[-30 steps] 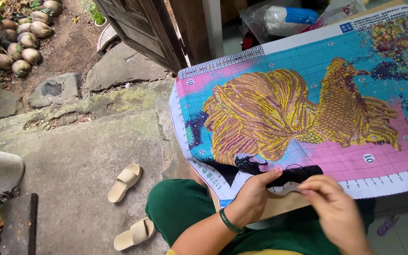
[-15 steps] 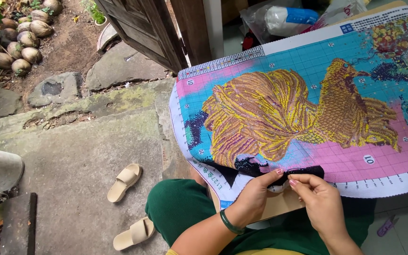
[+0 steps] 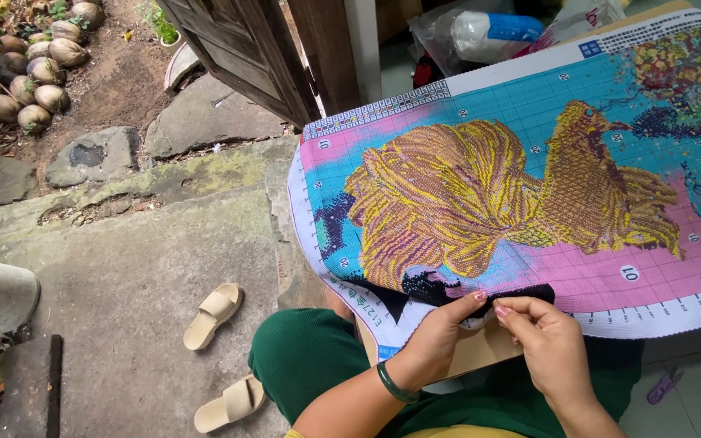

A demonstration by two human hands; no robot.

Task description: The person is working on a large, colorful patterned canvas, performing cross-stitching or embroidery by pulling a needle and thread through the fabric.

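**Hands pinching at the lower edge of a cross-stitch canvas**

Right hand (image 3: 553, 353), thumb and forefinger pressed together at the black stitched patch (image 3: 448, 292) on the near edge of the canvas, likely nipping a needle or thread too fine to make out. Left hand (image 3: 436, 341), with a dark green bangle (image 3: 395, 385) at the wrist, fingertips pinching the same fabric edge just beside the right, holding it taut.

Cross-stitch canvas (image 3: 529, 186) spread across the lap and a board, sloping up and away: golden fish on turquoise and pink grid, white border with printed marks. Probably light, soft and floppy cloth, easily creased; best gripped by the bare white margin rather than the stitched areas.

Green trousers (image 3: 310, 365) beneath. Lower left, two beige sandals (image 3: 214, 315) on a concrete floor (image 3: 123, 276). Farther off, a wooden door (image 3: 245, 49), flat stones, and a pile of coconuts (image 3: 26, 73) on bare earth.
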